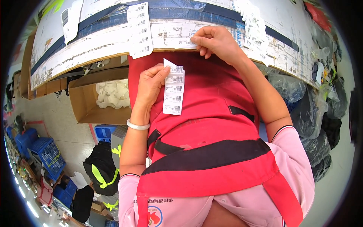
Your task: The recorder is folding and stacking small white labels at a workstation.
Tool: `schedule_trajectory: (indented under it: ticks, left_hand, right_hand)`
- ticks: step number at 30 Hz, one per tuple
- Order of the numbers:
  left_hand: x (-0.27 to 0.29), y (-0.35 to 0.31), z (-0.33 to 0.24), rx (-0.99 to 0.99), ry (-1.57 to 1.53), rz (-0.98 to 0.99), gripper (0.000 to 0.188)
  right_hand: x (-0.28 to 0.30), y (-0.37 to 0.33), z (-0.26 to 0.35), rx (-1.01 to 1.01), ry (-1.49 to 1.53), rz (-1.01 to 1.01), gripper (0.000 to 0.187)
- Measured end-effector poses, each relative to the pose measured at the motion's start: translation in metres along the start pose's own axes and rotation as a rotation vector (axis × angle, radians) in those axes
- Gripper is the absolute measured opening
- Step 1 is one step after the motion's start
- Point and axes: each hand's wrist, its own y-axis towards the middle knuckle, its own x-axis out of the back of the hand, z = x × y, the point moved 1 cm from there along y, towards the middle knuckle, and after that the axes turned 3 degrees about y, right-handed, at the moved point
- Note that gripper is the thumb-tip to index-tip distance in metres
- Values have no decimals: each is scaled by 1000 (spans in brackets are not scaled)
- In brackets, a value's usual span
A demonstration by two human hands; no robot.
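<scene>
My left hand [153, 81] is closed in front of the red apron [211, 102], thumb and fingers pinching the top of a strip of barcode labels [173, 99]. The strip hangs down, and its upper corner is a blank white point. Over the near edge of the table, my right hand [219, 42] has thumb and forefinger pressed together on a small white label [184, 42]. Between the hands and farther left, a longer sheet of barcode labels [139, 30] lies on the table, reaching its edge.
The worn white tabletop [102, 49] bears strips of blue tape. More label sheets [254, 32] lie at right, another [71, 22] at left. Under the table stands an open cardboard box [81, 100] with white paper scraps. Plastic bags [308, 113] hang at right; blue crates [49, 153] stand at left.
</scene>
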Motion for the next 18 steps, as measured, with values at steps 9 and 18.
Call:
schedule_trajectory:
  ticks: [9,18]
  left_hand:
    - [0,-1,-1,6,1,2,13]
    - [2,0,0,13,-5,6,14]
  right_hand:
    - [-2,6,-3,-9,14,0,22]
    - [-1,8,-3,-5,2,12,22]
